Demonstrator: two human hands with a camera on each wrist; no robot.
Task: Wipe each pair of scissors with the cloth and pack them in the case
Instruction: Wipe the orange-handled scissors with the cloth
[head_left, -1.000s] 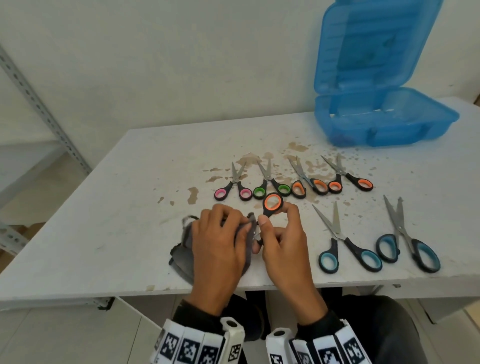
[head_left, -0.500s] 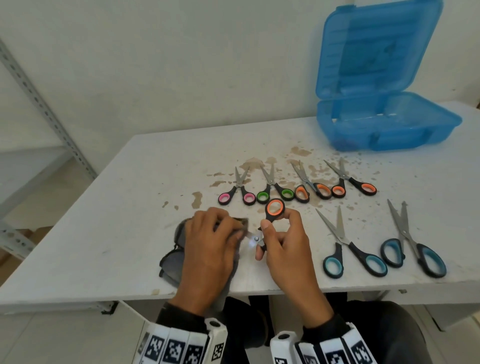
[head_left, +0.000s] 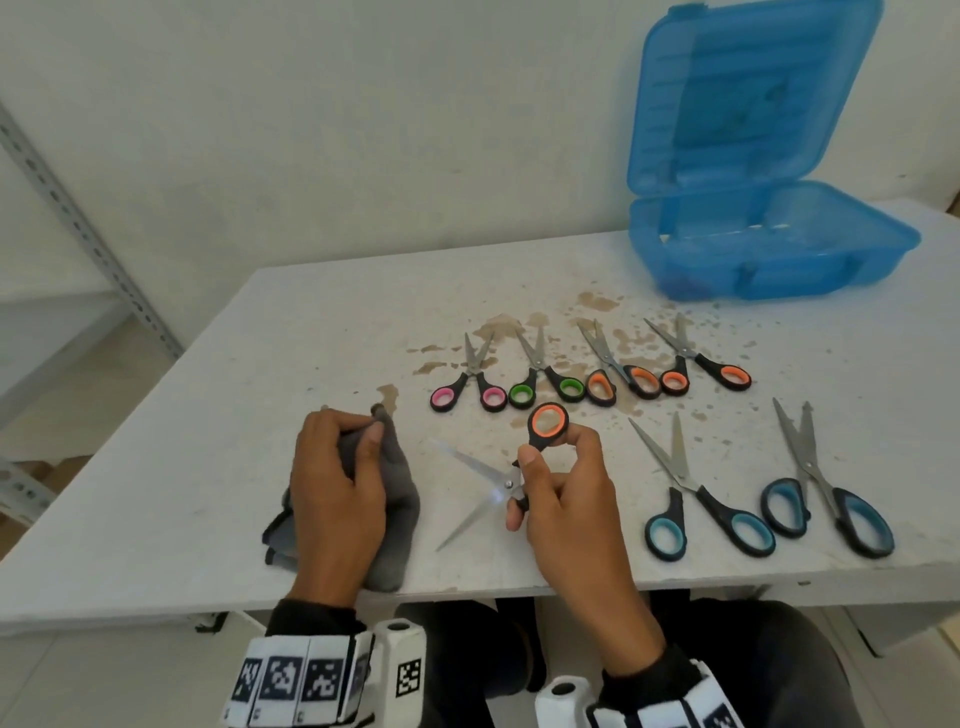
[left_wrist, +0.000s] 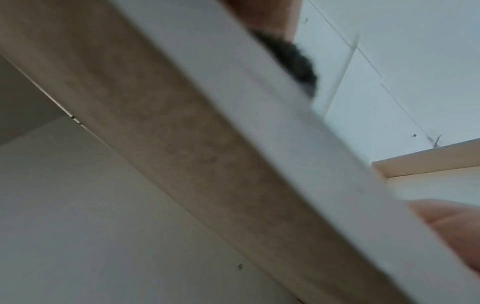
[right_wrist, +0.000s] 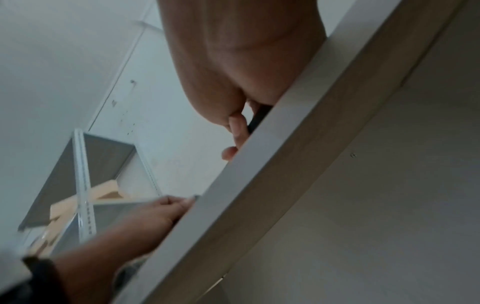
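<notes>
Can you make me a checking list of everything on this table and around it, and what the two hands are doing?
Surface: white table with brown stains near the small scissors.
Job's things: gray cloth at the near edge; orange-handled scissors with blades spread open; six more pairs lying on the table: pink, green, two orange, two larger blue; blue case open at the far right, no scissors seen inside.
Clutter: nothing seen.
Hands: left hand grips the cloth; right hand holds the open scissors by the handles.
Cables: nothing seen.
Surroundings: white wall, metal shelf rack at left.
</notes>
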